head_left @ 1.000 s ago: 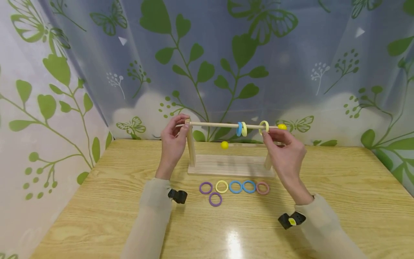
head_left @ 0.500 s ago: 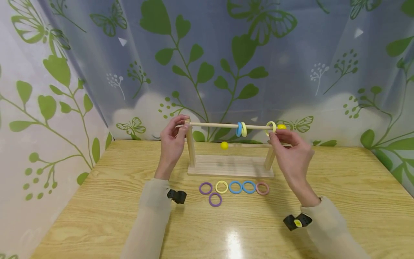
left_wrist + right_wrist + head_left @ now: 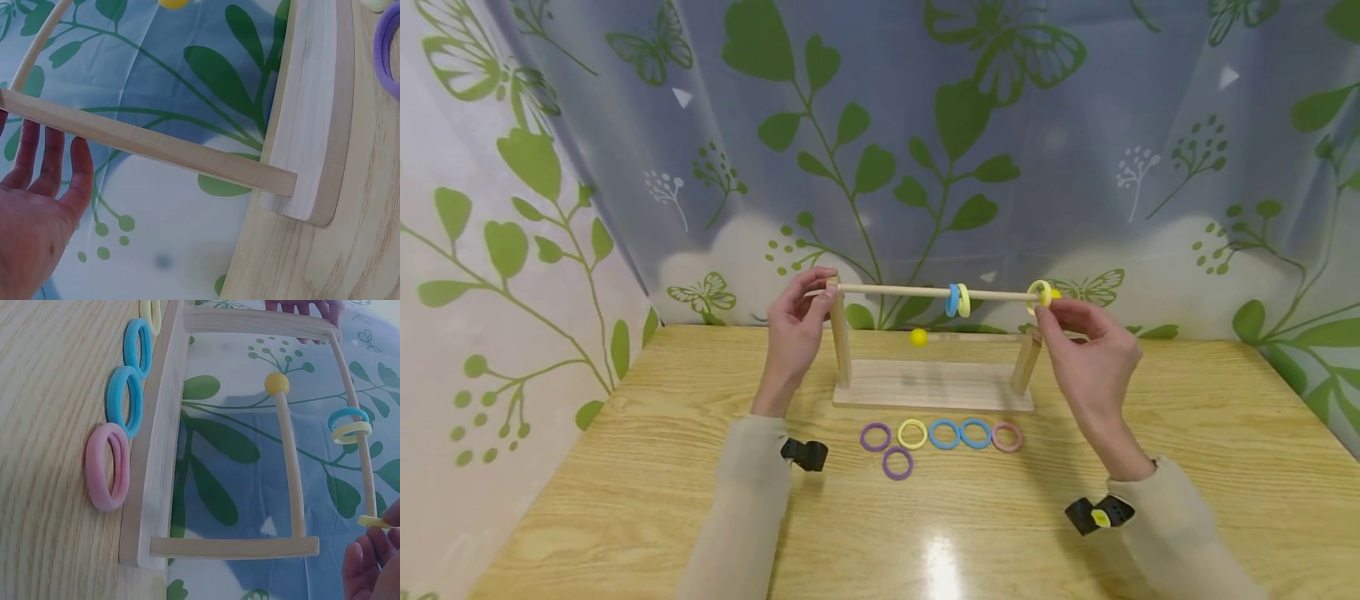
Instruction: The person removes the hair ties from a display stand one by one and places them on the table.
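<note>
A wooden stand (image 3: 932, 398) has a left upright (image 3: 841, 342) and a shorter right upright (image 3: 1026, 365). My left hand (image 3: 795, 325) grips the top of the left upright, thumb in front and fingers behind; the left wrist view shows those fingers (image 3: 81, 169) against the wood. From there a long rod (image 3: 895, 290) runs right to a yellow ball (image 3: 1056, 293). My right hand (image 3: 1093, 354) pinches a yellow hair tie (image 3: 1034, 309) around the rod, close beside the ball. A blue hair tie (image 3: 952, 301) and another yellow hair tie (image 3: 964, 301) hang mid-rod.
In front of the base lie two purple hair ties (image 3: 898, 463), a yellow one (image 3: 913, 434), two blue ones (image 3: 944, 434) and a pink one (image 3: 1007, 437). A lower rod with a yellow ball (image 3: 918, 337) extends from the right upright. A patterned curtain (image 3: 880, 167) hangs behind the table.
My right hand has slid the pinched yellow hair tie rightward along the rod to beside the end ball. The left hand keeps its grip on the upright.
</note>
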The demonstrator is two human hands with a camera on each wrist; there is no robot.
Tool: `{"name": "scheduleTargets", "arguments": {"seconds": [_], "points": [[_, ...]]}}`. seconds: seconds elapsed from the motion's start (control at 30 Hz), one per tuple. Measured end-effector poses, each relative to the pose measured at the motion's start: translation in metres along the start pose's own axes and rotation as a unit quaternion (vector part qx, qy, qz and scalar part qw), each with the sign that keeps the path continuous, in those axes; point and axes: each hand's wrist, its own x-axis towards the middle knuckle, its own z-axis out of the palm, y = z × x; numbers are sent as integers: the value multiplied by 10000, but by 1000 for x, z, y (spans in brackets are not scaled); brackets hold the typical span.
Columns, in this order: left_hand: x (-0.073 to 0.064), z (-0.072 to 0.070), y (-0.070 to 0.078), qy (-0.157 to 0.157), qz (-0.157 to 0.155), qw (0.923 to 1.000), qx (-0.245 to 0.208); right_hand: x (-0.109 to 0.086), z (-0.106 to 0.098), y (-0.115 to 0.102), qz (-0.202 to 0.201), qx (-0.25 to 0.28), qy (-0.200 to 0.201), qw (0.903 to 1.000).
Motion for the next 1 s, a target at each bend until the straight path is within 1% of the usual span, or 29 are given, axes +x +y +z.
{"name": "scheduleTargets", "arguments": {"seconds": [0.3, 0.43, 0.6, 0.87, 1.0], "points": [[0, 0, 0, -68, 115, 9999, 43, 2, -6, 2, -148, -112, 51, 9998], [0, 0, -1, -66, 92, 9999, 46, 2, -8, 3, -141, -184, 21, 9997], [1, 0, -1, -100, 51, 9999, 83, 4, -11, 5, -143, -243, 75, 9996], [2, 0, 0, -26, 28, 10000, 34, 6, -11, 9, 16, -172, 142, 9997], [2, 2, -1, 60, 11, 10000, -67, 6, -12, 12, 86, -150, 164, 9997]]}}
